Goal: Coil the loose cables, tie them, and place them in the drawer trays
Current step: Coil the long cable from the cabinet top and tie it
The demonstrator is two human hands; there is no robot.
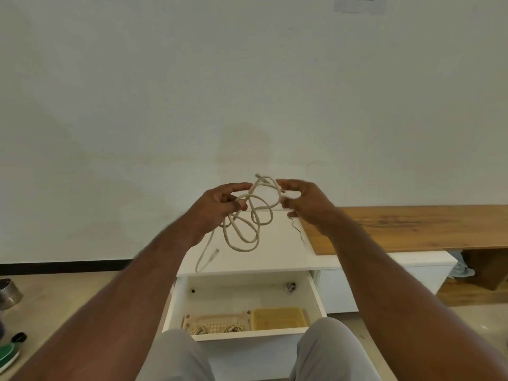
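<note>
A single wide-angle view from the person's head looks forward and down. It faces a pale wall [247,78], which fills the upper half. An open white drawer [316,295] sits low and close, between the person's knees [176,353]. Straight edges bow near the borders.

White cabinet top [275,243] before me bore a thin black wire [300,235], my open drawer [316,295] held two trays [279,317], coiled cables [217,329] in the left one.
</note>
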